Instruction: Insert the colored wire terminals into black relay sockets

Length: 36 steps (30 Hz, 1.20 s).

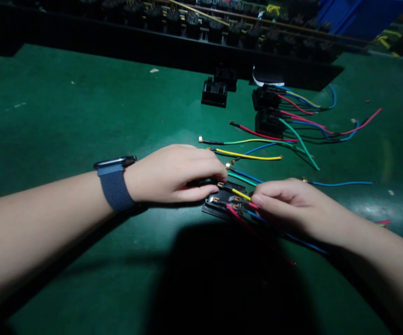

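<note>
A small black plastic terminal block (218, 209) lies on the green surface between my hands, with metal wire terminals set in it. My left hand (184, 172), a dark watch on its wrist, is closed with thumb and forefinger at the block's far left edge, close to the end of a yellow wire (240, 194). Pinched between the thumb and forefinger of my right hand (288, 202) is that yellow wire, a little out from its terminal. Red wire (243, 221) and blue wire (306, 243) also run from the block toward the lower right. My fingers partly hide the block's far side.
Beyond my hands lie loose wires, including another yellow wire (250, 154) and a red wire (262, 133). Two wired black blocks (268, 122) and unwired black housings (214, 93) sit farther back. A long black rack (117, 51) spans the rear, near a blue bin (358, 16).
</note>
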{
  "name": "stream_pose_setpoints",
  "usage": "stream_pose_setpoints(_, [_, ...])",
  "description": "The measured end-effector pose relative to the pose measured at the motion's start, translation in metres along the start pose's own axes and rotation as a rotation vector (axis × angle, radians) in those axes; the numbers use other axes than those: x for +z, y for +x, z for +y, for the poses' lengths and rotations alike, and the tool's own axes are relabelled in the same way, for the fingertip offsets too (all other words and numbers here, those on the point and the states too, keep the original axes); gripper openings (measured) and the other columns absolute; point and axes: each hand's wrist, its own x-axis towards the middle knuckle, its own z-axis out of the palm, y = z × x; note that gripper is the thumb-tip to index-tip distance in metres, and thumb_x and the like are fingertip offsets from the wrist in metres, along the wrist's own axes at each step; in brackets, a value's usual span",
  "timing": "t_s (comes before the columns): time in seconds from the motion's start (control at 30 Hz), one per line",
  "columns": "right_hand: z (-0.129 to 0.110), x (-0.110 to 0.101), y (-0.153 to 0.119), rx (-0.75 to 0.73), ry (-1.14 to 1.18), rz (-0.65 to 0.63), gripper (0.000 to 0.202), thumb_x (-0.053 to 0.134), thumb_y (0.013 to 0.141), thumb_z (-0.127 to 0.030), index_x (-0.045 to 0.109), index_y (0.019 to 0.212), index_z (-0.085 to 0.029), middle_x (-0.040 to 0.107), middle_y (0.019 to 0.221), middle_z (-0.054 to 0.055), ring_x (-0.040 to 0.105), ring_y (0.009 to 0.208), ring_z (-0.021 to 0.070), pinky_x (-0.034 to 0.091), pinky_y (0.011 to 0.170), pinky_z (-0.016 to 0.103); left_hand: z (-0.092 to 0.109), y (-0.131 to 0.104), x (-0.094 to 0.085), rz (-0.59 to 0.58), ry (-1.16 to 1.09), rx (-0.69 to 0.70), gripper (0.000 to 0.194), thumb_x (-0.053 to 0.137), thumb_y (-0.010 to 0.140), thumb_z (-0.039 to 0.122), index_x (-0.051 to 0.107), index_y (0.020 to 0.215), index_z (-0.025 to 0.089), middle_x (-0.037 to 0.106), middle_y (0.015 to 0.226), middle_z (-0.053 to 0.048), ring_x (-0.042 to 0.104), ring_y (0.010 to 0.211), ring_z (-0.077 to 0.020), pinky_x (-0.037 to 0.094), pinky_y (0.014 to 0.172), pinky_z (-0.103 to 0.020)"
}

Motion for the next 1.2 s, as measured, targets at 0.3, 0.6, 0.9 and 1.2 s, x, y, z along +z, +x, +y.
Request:
stream_pose_setpoints(0.3, [0.002, 0.000, 0.002, 0.009, 0.178, -0.027, 0.034, 0.052, 0.088, -0.049, 0.049, 0.074, -0.019, 0.040, 0.060, -0.006, 0.039, 0.052, 0.0086, 0.030, 0.048, 0.022, 0.005, 0.001, -0.001, 0.072, 0.104, 0.034, 0.018, 0.050, 0.091, 0.027, 0.065, 0.091, 0.017, 0.070, 0.086, -0.006, 0.063, 0.079, -0.0148, 0.044, 0.073, -0.026])
stream_pose_setpoints(0.6, [0.004, 0.001, 0.002, 0.059, 0.308, 0.017, 0.032, 0.061, 0.083, -0.049, 0.055, 0.093, -0.019, 0.045, 0.064, -0.006, 0.037, 0.052, 0.0078, 0.027, 0.047, 0.021, 0.014, -0.002, -0.008, 0.173, 0.413, 0.172, 0.018, 0.049, 0.091, 0.023, 0.066, 0.091, 0.027, 0.073, 0.091, 0.001, 0.058, 0.066, -0.0144, 0.034, 0.061, -0.031])
stream_pose_setpoints(0.9, [0.002, 0.002, 0.004, 0.074, 0.238, 0.048, 0.030, 0.068, 0.077, -0.046, 0.060, 0.080, -0.017, 0.048, 0.067, -0.003, 0.038, 0.056, 0.0092, 0.030, 0.050, 0.023, 0.012, -0.001, -0.002, 0.148, 0.181, 0.099, 0.021, 0.053, 0.088, 0.025, 0.061, 0.105, 0.016, 0.065, 0.109, -0.011, 0.062, 0.091, -0.0197, 0.046, 0.078, -0.031])
stream_pose_setpoints(1.2, [0.003, 0.003, 0.004, 0.041, 0.305, 0.077, 0.029, 0.071, 0.075, -0.041, 0.060, 0.086, -0.017, 0.043, 0.062, -0.005, 0.036, 0.054, 0.0075, 0.029, 0.047, 0.020, 0.021, 0.000, -0.006, 0.131, -0.213, -0.193, 0.041, 0.060, 0.085, 0.033, 0.055, 0.120, 0.013, 0.067, 0.105, -0.010, 0.064, 0.086, -0.0166, 0.051, 0.076, -0.026])
